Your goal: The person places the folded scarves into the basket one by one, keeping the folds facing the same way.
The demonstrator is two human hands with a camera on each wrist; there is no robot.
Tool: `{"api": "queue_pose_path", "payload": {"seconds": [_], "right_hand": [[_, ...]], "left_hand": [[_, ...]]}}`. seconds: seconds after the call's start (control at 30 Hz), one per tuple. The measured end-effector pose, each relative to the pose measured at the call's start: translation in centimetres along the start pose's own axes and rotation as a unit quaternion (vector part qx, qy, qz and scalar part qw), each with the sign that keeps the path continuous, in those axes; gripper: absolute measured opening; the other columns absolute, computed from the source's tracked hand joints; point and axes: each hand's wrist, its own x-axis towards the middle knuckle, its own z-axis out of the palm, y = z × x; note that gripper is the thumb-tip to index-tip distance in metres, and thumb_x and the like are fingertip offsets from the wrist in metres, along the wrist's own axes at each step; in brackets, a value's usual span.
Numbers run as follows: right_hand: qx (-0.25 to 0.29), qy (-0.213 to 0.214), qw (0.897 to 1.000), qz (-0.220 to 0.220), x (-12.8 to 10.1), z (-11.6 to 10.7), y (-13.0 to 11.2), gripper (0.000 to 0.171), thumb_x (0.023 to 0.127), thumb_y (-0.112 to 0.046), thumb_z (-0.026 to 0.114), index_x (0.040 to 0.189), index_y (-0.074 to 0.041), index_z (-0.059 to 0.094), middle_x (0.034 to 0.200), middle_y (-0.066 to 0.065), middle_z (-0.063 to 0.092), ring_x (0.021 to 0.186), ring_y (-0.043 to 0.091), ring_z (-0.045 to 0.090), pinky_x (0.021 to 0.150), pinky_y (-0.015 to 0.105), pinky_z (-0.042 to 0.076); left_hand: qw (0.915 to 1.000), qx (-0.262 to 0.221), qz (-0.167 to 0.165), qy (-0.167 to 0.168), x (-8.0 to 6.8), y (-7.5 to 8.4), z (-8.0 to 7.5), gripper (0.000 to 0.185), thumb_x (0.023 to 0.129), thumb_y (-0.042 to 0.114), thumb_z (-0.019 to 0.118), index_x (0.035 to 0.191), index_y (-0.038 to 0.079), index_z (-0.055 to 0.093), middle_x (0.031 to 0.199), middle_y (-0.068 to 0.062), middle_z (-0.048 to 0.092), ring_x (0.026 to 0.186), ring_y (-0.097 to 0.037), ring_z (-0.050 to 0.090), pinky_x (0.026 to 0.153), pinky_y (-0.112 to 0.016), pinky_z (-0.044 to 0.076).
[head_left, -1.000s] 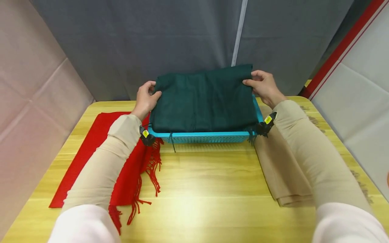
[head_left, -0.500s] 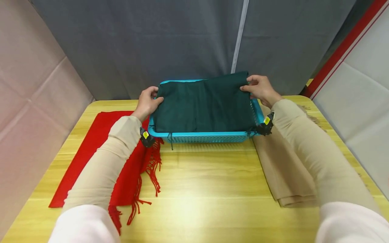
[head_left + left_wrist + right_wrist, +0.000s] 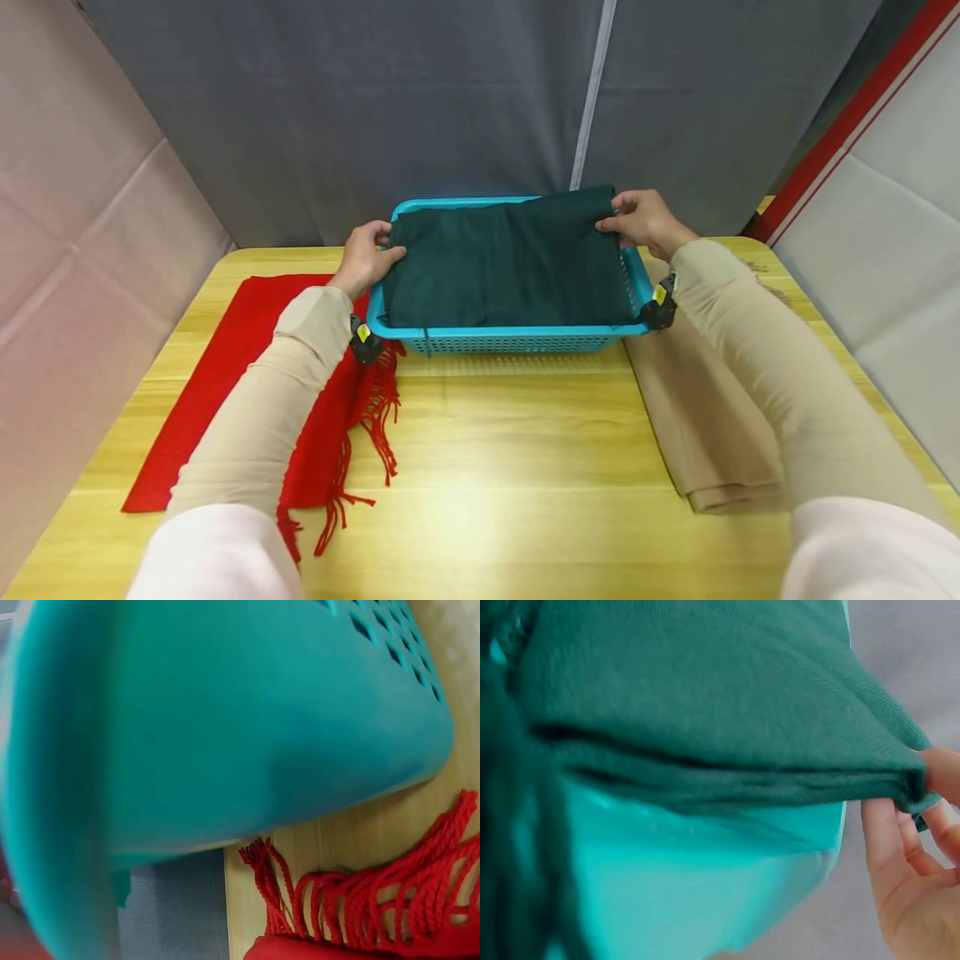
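Observation:
A folded dark green scarf [image 3: 510, 258] lies in the turquoise perforated basket [image 3: 517, 337] at the back of the table. My left hand [image 3: 369, 250] pinches the scarf's far left corner over the basket's left rim. At the far right corner my right hand [image 3: 639, 218] pinches the folded edge; the right wrist view shows the green scarf [image 3: 727, 720] held between thumb and fingers [image 3: 900, 840] above the basket [image 3: 705, 892] wall. The left wrist view shows only the basket's [image 3: 225, 727] outer wall and red fringe [image 3: 375, 900].
A red fringed scarf [image 3: 247, 392] lies flat on the wooden table [image 3: 510, 467] under my left forearm. A folded beige scarf [image 3: 705, 433] lies to the basket's right, under my right forearm. Grey curtain behind, panels at both sides.
Both hands have lowered the green scarf from above the basket down into it; its far edge now sits at the basket's back rim.

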Motion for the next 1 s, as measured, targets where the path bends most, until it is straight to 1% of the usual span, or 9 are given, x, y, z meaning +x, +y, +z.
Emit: {"api": "queue_pose_path", "payload": {"seconds": [0.1,0.13,0.2,0.3,0.43,0.63,0.77,0.87,1.0], "right_hand": [[-0.019,-0.013,1.000,0.004,0.1,-0.1,0.1,0.034,0.085,-0.015,0.058,0.110,0.001,0.043,0.113,0.015,0.039,0.071,0.011,0.050,0.058,0.025,0.050],[-0.025,-0.017,1.000,0.005,0.1,-0.1,0.1,0.033,0.085,-0.014,0.058,0.109,0.002,0.043,0.113,0.016,0.039,0.069,0.011,0.050,0.059,0.025,0.050],[-0.032,-0.021,0.999,0.005,0.2,-0.1,0.1,0.029,0.085,-0.013,0.059,0.104,0.001,0.044,0.109,0.016,0.040,0.063,0.010,0.051,0.058,0.025,0.051],[-0.031,-0.022,0.999,0.001,0.4,-0.1,0.0,0.023,0.083,-0.010,0.060,0.095,0.000,0.044,0.096,0.012,0.040,0.055,0.009,0.051,0.056,0.025,0.051],[-0.028,-0.022,0.999,0.000,0.6,-0.1,0.1,0.020,0.083,-0.008,0.060,0.091,0.000,0.043,0.088,0.009,0.038,0.052,0.009,0.052,0.054,0.025,0.051],[-0.022,-0.021,0.999,0.015,0.7,0.2,0.4,0.023,0.083,-0.006,0.060,0.096,0.002,0.043,0.090,0.010,0.038,0.054,0.010,0.051,0.055,0.025,0.051],[-0.022,-0.027,0.999,0.014,0.6,0.4,0.6,0.025,0.083,-0.004,0.059,0.100,0.004,0.042,0.091,0.011,0.039,0.054,0.010,0.051,0.055,0.025,0.051],[-0.026,-0.035,0.999,0.013,0.5,0.5,0.6,0.025,0.083,-0.004,0.058,0.099,0.004,0.041,0.088,0.012,0.039,0.054,0.011,0.051,0.055,0.026,0.051],[-0.028,-0.039,0.999,0.019,0.4,0.6,0.5,0.025,0.083,-0.003,0.058,0.100,0.005,0.041,0.085,0.013,0.040,0.054,0.012,0.052,0.055,0.027,0.051]], "left_hand": [[0.9998,0.017,-0.001,-0.014,0.1,0.1,0.0,0.048,0.087,0.012,0.055,0.129,-0.003,0.037,0.122,-0.022,0.041,0.109,-0.033,0.039,0.089,-0.045,0.039],[0.9996,0.023,-0.002,-0.017,0.1,0.2,0.0,0.049,0.087,0.012,0.055,0.129,-0.003,0.036,0.122,-0.022,0.041,0.109,-0.033,0.040,0.090,-0.045,0.039],[0.9992,0.033,-0.002,-0.022,0.2,0.3,0.0,0.049,0.087,0.013,0.056,0.129,-0.003,0.037,0.123,-0.022,0.041,0.109,-0.033,0.041,0.090,-0.045,0.039],[0.9989,0.041,-0.004,-0.022,0.4,0.4,0.0,0.048,0.086,0.013,0.057,0.127,-0.003,0.038,0.123,-0.022,0.042,0.109,-0.033,0.042,0.090,-0.045,0.039],[0.9985,0.049,-0.007,-0.025,0.4,0.5,0.0,0.049,0.086,0.013,0.057,0.127,-0.004,0.037,0.122,-0.024,0.043,0.109,-0.034,0.043,0.090,-0.045,0.039],[0.9970,0.061,-0.008,-0.047,0.3,0.6,0.1,0.049,0.087,0.012,0.054,0.129,-0.004,0.034,0.124,-0.024,0.041,0.111,-0.034,0.042,0.092,-0.046,0.037],[0.9954,0.074,0.000,-0.061,0.3,0.7,0.3,0.048,0.087,0.011,0.052,0.128,-0.004,0.035,0.126,-0.023,0.040,0.113,-0.032,0.040,0.092,-0.044,0.036],[0.9945,0.085,0.006,-0.062,0.3,0.9,0.5,0.046,0.086,0.011,0.053,0.127,-0.004,0.037,0.125,-0.023,0.042,0.114,-0.032,0.041,0.092,-0.044,0.037],[0.9935,0.098,0.012,-0.055,0.3,1.1,0.6,0.044,0.086,0.012,0.056,0.124,-0.004,0.041,0.123,-0.022,0.045,0.112,-0.032,0.043,0.091,-0.043,0.038]]}}
